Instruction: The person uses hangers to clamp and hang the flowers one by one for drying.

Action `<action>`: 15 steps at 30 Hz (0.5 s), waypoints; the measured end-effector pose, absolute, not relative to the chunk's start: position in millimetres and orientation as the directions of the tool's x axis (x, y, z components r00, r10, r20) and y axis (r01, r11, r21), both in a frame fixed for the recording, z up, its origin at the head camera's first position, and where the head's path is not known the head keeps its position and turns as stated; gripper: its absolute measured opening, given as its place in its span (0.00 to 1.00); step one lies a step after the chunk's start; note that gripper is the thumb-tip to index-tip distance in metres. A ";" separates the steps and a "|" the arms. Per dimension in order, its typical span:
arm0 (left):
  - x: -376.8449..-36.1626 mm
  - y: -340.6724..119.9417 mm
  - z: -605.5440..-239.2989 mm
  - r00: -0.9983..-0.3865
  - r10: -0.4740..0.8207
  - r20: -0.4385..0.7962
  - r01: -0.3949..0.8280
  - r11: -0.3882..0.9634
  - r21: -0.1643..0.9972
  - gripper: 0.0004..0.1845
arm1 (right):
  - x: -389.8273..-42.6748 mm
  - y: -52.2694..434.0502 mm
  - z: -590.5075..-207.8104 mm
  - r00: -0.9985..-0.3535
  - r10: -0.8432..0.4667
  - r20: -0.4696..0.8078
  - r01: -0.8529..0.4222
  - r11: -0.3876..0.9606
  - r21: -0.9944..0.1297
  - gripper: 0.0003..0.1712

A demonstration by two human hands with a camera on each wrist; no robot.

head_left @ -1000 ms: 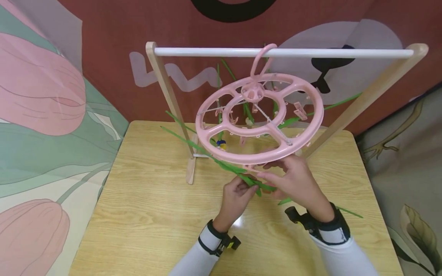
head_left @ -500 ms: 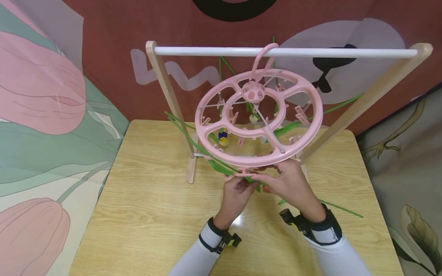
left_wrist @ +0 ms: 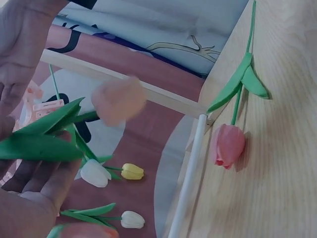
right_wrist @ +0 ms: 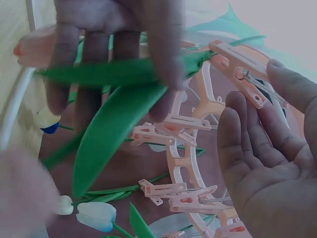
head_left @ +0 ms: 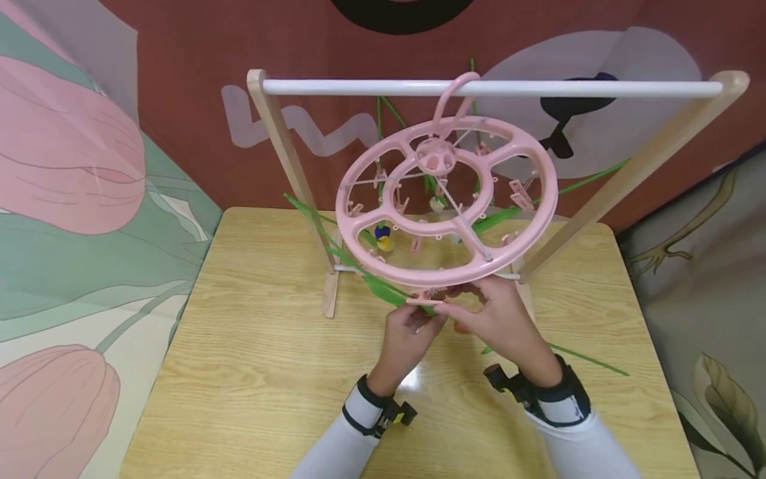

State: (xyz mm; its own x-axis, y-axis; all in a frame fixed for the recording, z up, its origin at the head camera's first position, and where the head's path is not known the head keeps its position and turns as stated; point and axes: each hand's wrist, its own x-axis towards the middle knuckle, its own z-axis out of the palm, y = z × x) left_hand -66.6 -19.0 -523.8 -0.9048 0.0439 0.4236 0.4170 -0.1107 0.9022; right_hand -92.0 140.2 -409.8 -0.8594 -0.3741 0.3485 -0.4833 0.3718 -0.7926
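Note:
A pink round clip hanger [head_left: 451, 271] hangs by its hook from the rack's white bar. Below its near rim, my left hand [head_left: 407, 342] holds an artificial tulip by its green stem and leaves [head_left: 383, 289]. The bloom [left_wrist: 119, 100] shows as a blurred pale pink shape in the left wrist view. My right hand [head_left: 503, 319] pinches a pink clothespin [right_wrist: 240, 69] of the hanger between thumb and fingers. In the right wrist view, the clothespin's tip meets the green stem by the left fingers.
The rack's white bar [head_left: 359, 87] spans two wooden posts. Several tulips hang from other clips, among them a white one [right_wrist: 96, 215] and a blue-and-yellow one [head_left: 384, 238]. A loose pink tulip [left_wrist: 229, 145] lies on the wooden table [head_left: 251, 372].
My right hand has shifted slightly left and up, bringing the clothespin to the stem at my left fingers. The held tulip has moved up towards the hanger's rim, and the hanger has tilted slightly.

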 end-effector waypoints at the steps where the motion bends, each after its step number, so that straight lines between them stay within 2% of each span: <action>1: -66.9 -19.8 -523.0 -0.904 0.042 0.426 0.418 -0.122 0.900 0.13 | -91.6 141.1 -410.2 -0.850 -0.381 0.365 -0.506 0.392 -0.769 0.26; 5: -68.4 -22.4 -519.4 -0.900 0.035 0.434 0.422 -0.177 0.889 0.11 | -85.5 151.2 -402.2 -0.751 -0.401 0.525 -0.659 0.507 -0.556 0.16; 6: -68.4 -22.9 -518.5 -0.899 0.039 0.435 0.421 -0.191 0.887 0.12 | -83.2 155.6 -397.6 -0.714 -0.394 0.579 -0.690 0.539 -0.483 0.16; 8: -67.8 -22.8 -517.8 -0.898 0.048 0.436 0.418 -0.213 0.883 0.13 | -78.9 165.1 -386.1 -0.627 -0.331 0.706 -0.725 0.579 -0.373 0.24; 9: -67.7 -22.6 -517.5 -0.897 0.054 0.439 0.418 -0.222 0.881 0.13 | -77.9 169.5 -379.8 -0.590 -0.286 0.755 -0.723 0.604 -0.336 0.28; 11: -67.1 -22.8 -517.6 -0.892 0.065 0.447 0.421 -0.240 0.875 0.13 | -80.6 177.7 -368.9 -0.509 -0.196 0.838 -0.716 0.637 -0.286 0.28; 13: -66.8 -23.6 -518.2 -0.890 0.070 0.451 0.424 -0.242 0.873 0.13 | -89.1 185.7 -358.7 -0.472 -0.158 0.867 -0.704 0.660 -0.262 0.27; 15: -66.6 -25.0 -518.4 -0.891 0.068 0.449 0.422 -0.241 0.874 0.14 | -101.1 194.3 -349.5 -0.484 -0.202 0.851 -0.688 0.689 -0.228 0.27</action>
